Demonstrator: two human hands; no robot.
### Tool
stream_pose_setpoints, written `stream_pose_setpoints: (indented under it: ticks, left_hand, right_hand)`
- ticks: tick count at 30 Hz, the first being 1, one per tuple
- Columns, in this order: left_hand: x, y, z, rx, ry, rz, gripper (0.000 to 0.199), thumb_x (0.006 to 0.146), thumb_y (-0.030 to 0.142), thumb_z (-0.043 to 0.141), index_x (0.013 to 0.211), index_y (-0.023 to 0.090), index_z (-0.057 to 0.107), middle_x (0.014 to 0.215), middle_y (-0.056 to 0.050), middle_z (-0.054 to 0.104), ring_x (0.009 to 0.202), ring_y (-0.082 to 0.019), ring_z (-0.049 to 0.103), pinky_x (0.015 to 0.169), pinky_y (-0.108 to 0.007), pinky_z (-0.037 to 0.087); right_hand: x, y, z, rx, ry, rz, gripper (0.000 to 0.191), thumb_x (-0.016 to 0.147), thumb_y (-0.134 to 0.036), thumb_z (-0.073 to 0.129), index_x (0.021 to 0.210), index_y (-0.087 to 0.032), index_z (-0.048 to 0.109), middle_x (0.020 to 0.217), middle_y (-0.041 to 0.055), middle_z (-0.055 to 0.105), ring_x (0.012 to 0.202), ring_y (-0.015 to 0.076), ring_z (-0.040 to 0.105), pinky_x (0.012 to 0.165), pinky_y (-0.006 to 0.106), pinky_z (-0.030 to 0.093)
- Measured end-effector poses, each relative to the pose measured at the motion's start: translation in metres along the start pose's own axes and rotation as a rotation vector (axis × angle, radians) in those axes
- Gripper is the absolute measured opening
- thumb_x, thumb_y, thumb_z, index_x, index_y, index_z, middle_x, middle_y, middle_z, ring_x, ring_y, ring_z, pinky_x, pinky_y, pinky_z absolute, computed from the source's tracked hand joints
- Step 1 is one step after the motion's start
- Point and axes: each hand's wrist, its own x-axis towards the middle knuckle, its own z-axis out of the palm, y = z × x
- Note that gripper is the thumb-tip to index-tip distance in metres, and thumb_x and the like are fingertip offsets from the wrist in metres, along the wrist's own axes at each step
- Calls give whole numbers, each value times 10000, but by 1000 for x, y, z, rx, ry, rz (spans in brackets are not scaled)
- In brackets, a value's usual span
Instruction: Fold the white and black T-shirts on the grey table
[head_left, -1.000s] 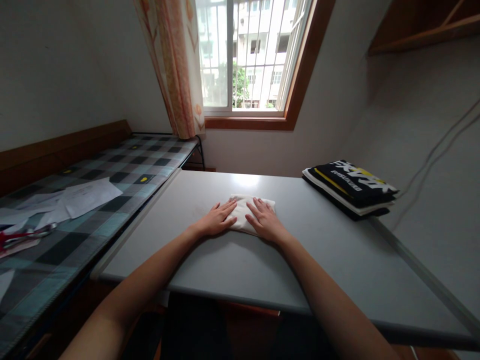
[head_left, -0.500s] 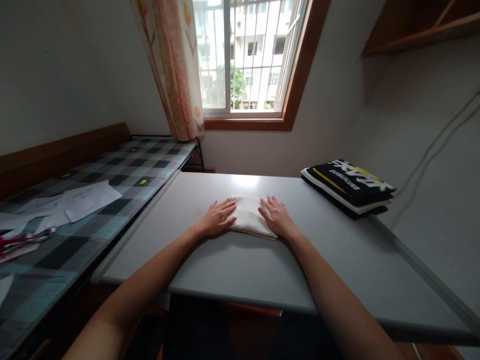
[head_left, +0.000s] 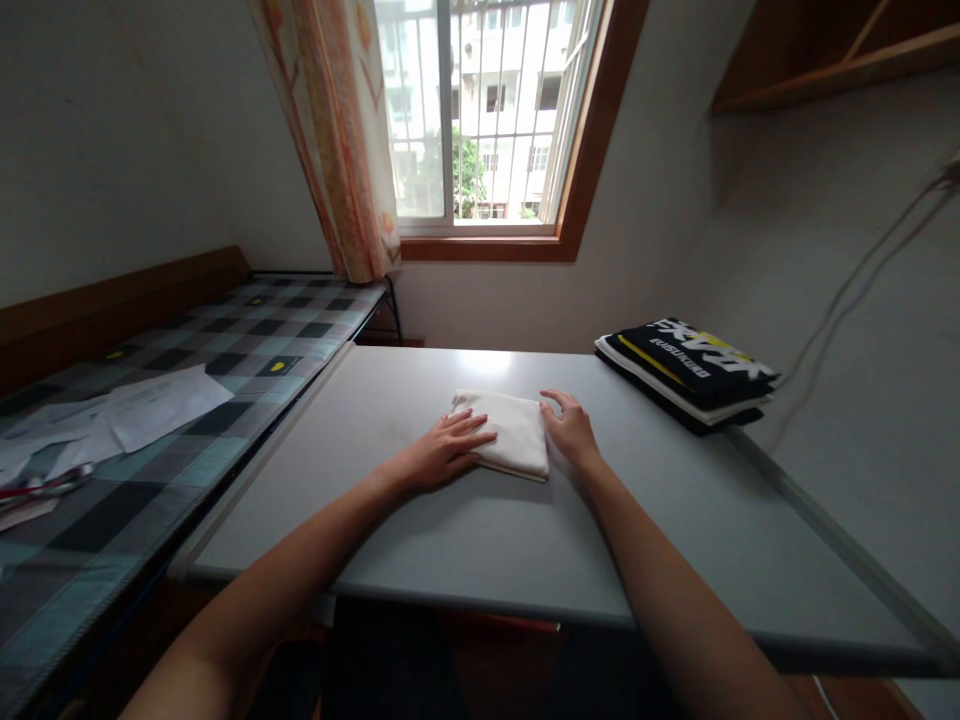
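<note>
Tabletop point(head_left: 465, 555) passable nearside of white cloth point(head_left: 519, 432) and beyond it, up to wall point(head_left: 487, 305). Left hand point(head_left: 450, 450) blocks cloth's left side. Sideways room right of right hand point(head_left: 570, 428) until folded fabric stack point(head_left: 686, 375). Under tabletop probably cramped, too dark to judge.

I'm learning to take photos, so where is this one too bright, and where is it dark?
Head view: outside the window looks washed out, and white glare sits on the table's far part; head view: the upper-right shelf is dim, and soft shadow lies along the white cloth's near edge.
</note>
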Motion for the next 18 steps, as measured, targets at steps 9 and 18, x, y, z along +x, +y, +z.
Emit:
stream_pose_setpoints:
  ticks: [9, 18]
  left_hand:
    - [-4, -12, -15, -29, 8, 71, 428, 869, 131, 540, 1277, 230, 620, 1376, -83, 570, 1280, -217, 525, 1089, -367, 417]
    - [-4, -8, -19, 144, 47, 39, 337, 836, 179, 574, 1137, 271, 694, 1233, -31, 676, 1091, -204, 656, 920, -328, 502]
  right_hand:
    - [-1, -1, 2, 14, -55, 14, 318, 830, -302, 513, 1015, -159, 728, 1240, 153, 635, 1172, 261, 581, 983, 437, 476]
    - [-6, -11, 2, -55, -96, -108, 320, 849, -301, 509, 1021, -153, 735, 1225, 150, 651, 1166, 252, 592, 1057, 423, 414]
